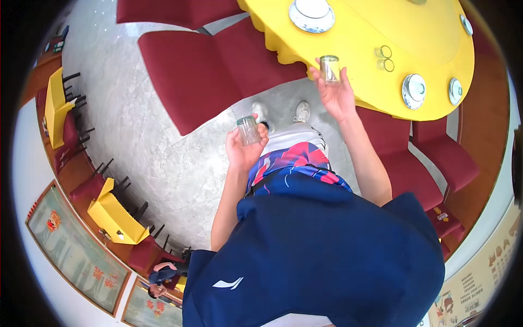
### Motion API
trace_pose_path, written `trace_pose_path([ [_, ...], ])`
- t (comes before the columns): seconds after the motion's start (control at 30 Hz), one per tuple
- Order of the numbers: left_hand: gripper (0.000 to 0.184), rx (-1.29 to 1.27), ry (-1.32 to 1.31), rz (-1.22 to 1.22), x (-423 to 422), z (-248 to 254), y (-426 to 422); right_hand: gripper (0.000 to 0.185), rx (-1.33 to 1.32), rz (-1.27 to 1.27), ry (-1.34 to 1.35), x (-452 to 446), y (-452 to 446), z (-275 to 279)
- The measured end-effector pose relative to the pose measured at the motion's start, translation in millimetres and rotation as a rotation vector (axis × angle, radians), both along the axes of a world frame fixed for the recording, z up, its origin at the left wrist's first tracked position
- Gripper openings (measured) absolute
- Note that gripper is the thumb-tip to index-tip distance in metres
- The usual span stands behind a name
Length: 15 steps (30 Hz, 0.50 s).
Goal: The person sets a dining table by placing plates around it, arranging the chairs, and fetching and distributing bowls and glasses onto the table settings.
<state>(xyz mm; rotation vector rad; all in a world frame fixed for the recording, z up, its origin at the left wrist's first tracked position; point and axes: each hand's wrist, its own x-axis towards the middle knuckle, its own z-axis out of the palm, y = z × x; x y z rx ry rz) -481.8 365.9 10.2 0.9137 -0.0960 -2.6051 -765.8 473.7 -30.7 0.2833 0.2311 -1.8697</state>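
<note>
A clear glass (249, 131) with a greenish rim is held in my left hand (242, 151), over the grey floor beside a red chair. My right hand (339, 98) holds a second clear glass (329, 70) at the edge of the round yellow table (354, 32). Fingers wrap around the sides of both glasses. On the yellow cloth, to the right of my right hand, two more glasses (385, 52) stand close together.
Stacked plates (311, 15) lie at the table's upper left; plate settings with glasses (414, 91) are at its right. Red chairs (212, 65) surround the table. Yellow-covered tables (117, 218) line the far left. Another person (162, 277) is at the lower left.
</note>
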Motion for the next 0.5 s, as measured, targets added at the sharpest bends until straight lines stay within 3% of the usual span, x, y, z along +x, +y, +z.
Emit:
trace_pose_path([
  [0.1,0.061,-0.021,0.099,0.032,43,11,-19,0.071,-0.073,0.038,-0.037,60,-35,25],
  [0.23,0.062,-0.097,0.267,0.011,106,19,-78,0.07,-0.1,0.244,0.23,125,-91,47],
  [0.33,0.066,-0.158,0.361,-0.002,179,17,-132,0.057,-0.294,0.386,0.27,184,-144,35],
  [0.43,0.065,-0.316,0.156,-0.016,283,36,-184,0.056,-0.311,0.334,0.202,259,-210,42],
  [0.47,0.063,-0.293,0.224,0.026,315,34,-200,0.068,-0.194,0.326,0.265,281,-231,50],
  [0.5,0.063,-0.283,0.205,0.005,349,36,-213,0.069,-0.171,0.321,0.259,302,-252,57],
])
